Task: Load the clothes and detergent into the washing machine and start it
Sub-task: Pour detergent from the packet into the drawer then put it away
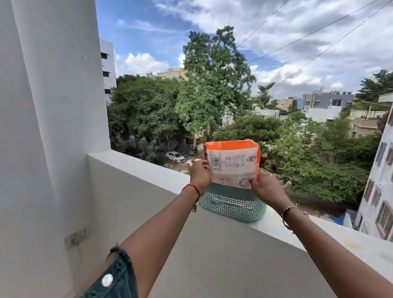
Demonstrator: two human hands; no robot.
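An orange and white detergent packet (233, 161) stands upright, its lower end inside a teal mesh basket (232, 204). The basket sits on top of the white balcony wall (146, 169). My left hand (200, 172) grips the packet's left edge. My right hand (267, 187) pinches its lower right corner, with the other fingers spread behind. Both arms are stretched forward. No washing machine or clothes are in view.
A white pillar (52, 110) rises at the left, with a switch plate (76, 237) low on the wall beside it. Beyond the balcony wall is a drop to a street with trees, parked cars and buildings.
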